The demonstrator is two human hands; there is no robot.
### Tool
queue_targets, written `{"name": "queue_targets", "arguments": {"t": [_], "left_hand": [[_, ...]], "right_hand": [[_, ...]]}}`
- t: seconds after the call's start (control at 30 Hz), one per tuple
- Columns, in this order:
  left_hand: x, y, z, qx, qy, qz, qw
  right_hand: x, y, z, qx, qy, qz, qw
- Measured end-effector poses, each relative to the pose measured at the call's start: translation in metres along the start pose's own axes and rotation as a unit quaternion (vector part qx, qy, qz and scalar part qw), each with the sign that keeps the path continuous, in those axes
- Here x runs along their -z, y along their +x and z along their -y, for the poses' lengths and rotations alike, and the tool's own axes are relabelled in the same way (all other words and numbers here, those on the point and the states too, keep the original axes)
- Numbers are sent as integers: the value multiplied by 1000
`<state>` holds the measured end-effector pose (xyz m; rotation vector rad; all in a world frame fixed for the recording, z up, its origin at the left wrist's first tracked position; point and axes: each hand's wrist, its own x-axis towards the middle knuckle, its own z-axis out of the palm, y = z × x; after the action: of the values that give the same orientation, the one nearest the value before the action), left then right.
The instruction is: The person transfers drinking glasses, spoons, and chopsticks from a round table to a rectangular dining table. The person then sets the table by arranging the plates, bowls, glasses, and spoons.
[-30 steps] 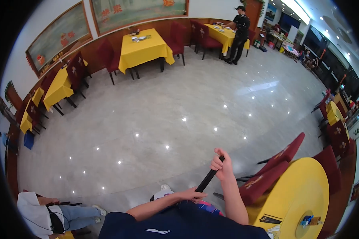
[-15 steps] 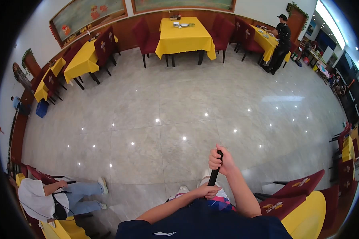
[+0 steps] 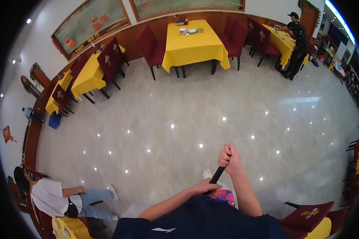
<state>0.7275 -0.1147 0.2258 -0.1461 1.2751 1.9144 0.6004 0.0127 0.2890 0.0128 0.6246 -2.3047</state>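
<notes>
A black stick-like object [image 3: 217, 175] slants between my two hands, in front of my body. My right hand [image 3: 230, 158] is closed round its upper end, thumb pointing up. Lower down and to the left, my left hand [image 3: 206, 186] is wrapped round the lower part, close to my waist. What the object is cannot be made out, and its lower end is hidden by my left hand.
Yellow-covered tables [image 3: 195, 47] with dishes and dark red chairs [image 3: 151, 46] line the far wall. A person in black [image 3: 298, 46] leans at the right table. Another person in a white shirt [image 3: 48, 195] is at lower left. A red chair [image 3: 307, 215] stands at lower right.
The view has turned to the right, so the round yellow table has mostly left the frame at lower right. Both hands still hold the black object.
</notes>
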Motion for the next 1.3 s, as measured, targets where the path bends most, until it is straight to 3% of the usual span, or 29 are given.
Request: {"name": "queue_targets", "arguments": {"t": [0.17,0.33,0.5,0.6,0.8,1.1,1.3], "left_hand": [[52,49,-55,37,-64,72,995],[113,89,-92,-13,-168,128,977],[185,123,-145,7,-201,109,973],[242,146,-188,-50,-197,146,968],[346,170,-309,-59,-177,140,972],[446,204,-402,-7,-143,117,983],[522,254,-467,-26,-129,96,987]], "right_hand": [[-2,85,40,-36,-75,-29,996],[-15,181,57,-98,-125,-37,987],[-12,280,70,-104,-170,-61,978],[-17,343,69,-136,-207,-63,967],[-53,477,100,-148,-231,-64,960],[-53,589,107,-116,-214,-159,957],[-35,697,143,-125,-181,-145,965]]}}
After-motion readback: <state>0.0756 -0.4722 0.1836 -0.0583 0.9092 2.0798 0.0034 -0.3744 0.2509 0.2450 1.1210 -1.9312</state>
